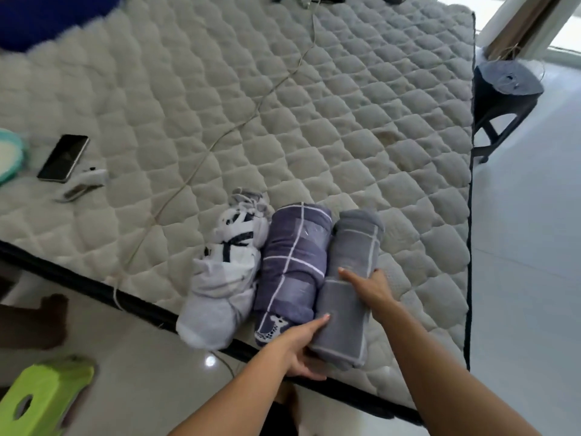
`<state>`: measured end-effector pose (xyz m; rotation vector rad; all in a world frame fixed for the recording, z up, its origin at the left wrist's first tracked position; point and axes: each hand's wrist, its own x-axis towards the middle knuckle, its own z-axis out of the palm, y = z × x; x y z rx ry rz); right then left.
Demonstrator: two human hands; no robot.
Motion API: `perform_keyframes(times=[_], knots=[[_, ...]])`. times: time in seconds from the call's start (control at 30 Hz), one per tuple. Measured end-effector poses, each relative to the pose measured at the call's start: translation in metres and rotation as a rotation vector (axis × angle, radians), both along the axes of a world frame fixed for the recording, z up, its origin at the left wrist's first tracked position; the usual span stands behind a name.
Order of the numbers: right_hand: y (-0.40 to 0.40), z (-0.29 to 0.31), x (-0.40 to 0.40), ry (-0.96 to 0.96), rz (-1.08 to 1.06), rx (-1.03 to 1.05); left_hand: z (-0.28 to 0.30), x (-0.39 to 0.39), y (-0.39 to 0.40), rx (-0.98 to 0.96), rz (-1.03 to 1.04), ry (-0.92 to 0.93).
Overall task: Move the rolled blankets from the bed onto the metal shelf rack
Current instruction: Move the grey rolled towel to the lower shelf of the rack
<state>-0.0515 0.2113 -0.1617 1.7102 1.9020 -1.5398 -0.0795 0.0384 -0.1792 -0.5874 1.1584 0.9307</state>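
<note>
Three rolled blankets lie side by side at the near edge of the quilted mattress (283, 99). The grey roll with pale lines (355, 247) is on the right. A purple checked roll (295, 256) lies in the middle, and a white and light grey roll (226, 278) on the left. My left hand (298, 347) grips the near end of the grey roll from the left and below. My right hand (367, 287) lies over the grey roll's middle, fingers wrapped on it. The metal shelf rack is out of view.
A phone (64, 157) and a small white device (83, 184) lie at the mattress's left side, with a thin cable (251, 111) running across it. A dark stool (503, 99) stands right of the bed. A green stool (41, 398) stands on the floor at lower left.
</note>
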Motion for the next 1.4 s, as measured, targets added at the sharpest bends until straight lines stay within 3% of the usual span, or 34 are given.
perform_keyframes(times=[0.27,0.5,0.8,1.07,1.4], knots=[[-0.006,0.009,-0.009,0.016,-0.058,0.033,-0.008,-0.001,-0.004,0.036,0.051,-0.024],[-0.022,0.033,0.026,0.220,-0.115,0.013,0.025,0.027,-0.025,0.074,0.133,0.186],[-0.075,0.105,0.075,0.500,0.151,0.006,0.088,0.117,-0.087,0.181,0.419,0.488],[-0.211,0.151,0.124,0.625,0.559,-0.043,0.123,0.226,-0.211,0.117,0.733,0.630],[-0.510,0.167,0.229,0.689,1.175,-0.264,0.138,0.407,-0.453,-0.111,1.206,0.706]])
